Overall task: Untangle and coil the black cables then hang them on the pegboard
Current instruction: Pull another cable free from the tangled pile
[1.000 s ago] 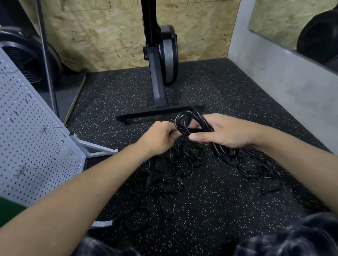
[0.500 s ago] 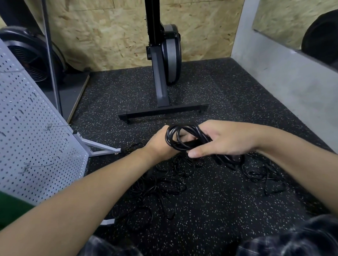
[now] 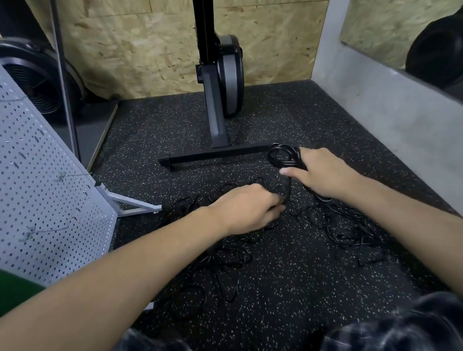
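A tangle of thin black cables (image 3: 229,258) sprawls over the speckled black floor in front of my knees. My right hand (image 3: 324,175) grips a coiled bundle of black cable (image 3: 284,155), its loops sticking out past my fingers toward the far side. Lower and to the left, my left hand (image 3: 249,209) pinches a cable strand in the tangle. The grey pegboard (image 3: 29,186) leans on its stand at the left, with several wire hooks on it.
A black machine with a T-shaped base bar (image 3: 213,156) stands just beyond the cables. The pegboard's grey foot (image 3: 131,204) juts onto the floor. A grey wall (image 3: 399,129) runs along the right. A fan (image 3: 35,78) sits at the far left.
My right hand carried the coil to the right and farther away. My left hand left the coil, dropped to the floor tangle and took hold of a strand there.
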`<state>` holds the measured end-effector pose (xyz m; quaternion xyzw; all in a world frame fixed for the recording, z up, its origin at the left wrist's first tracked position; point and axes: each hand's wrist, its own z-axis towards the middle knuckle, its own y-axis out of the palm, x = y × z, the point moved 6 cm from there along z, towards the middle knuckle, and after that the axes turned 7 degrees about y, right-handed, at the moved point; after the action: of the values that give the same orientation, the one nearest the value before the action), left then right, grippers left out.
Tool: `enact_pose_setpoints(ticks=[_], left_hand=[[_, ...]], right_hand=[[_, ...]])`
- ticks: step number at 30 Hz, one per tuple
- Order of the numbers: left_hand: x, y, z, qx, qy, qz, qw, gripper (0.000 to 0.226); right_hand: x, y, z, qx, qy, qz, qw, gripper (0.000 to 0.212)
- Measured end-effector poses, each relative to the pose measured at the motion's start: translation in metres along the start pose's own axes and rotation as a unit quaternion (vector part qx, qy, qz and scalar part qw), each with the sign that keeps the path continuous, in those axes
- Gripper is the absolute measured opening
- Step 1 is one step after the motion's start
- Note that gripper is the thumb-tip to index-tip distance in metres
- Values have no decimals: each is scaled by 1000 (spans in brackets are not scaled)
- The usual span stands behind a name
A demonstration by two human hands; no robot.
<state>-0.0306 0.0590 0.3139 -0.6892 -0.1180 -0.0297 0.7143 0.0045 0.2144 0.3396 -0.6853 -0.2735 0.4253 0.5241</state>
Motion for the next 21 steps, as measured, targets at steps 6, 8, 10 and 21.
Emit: enact_pose_setpoints(ticks=[6, 8, 10, 21], left_hand=[[13, -33, -1, 83, 89, 66, 990, 28], [7, -40, -3, 106, 101, 39, 988, 26], [3, -41, -5, 116, 111, 27, 987, 23], [-14, -50, -9, 214, 79, -97, 969, 17]], right_hand=[[-6, 24, -4, -161, 14, 55, 985, 39], [-9, 26, -8, -202, 14, 78, 976, 49], [-12, 30, -12, -236, 1, 89, 968, 45], [-28, 47, -26, -259, -141, 23, 955, 41]])
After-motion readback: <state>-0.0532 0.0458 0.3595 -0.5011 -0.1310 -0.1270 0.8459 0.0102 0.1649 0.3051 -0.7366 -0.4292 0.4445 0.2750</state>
